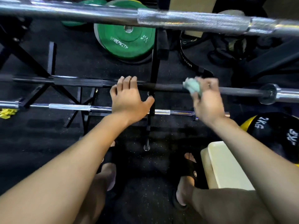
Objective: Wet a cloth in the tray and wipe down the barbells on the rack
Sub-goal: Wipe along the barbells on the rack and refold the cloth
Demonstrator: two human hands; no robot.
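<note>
A black barbell (166, 87) lies across the middle level of the black rack (152, 73). My left hand (127, 98) rests on it with the fingers laid over the bar. Further right, my right hand (207, 101) grips a bunched pale green cloth (193, 86) against the same bar; this hand is blurred. A chrome barbell (145, 17) runs across the top of the view, and a shorter chrome bar (69, 107) sits on the lower level. The cream tray (226, 168) stands on the floor at lower right, partly hidden by my right forearm.
Green weight plates (124, 39) lean behind the rack. A black and yellow 2 kg ball (275, 131) sits right of the tray. Black straps and a bench (265, 60) lie at the far right. My sandalled feet stand on the dark rubber floor (40, 135).
</note>
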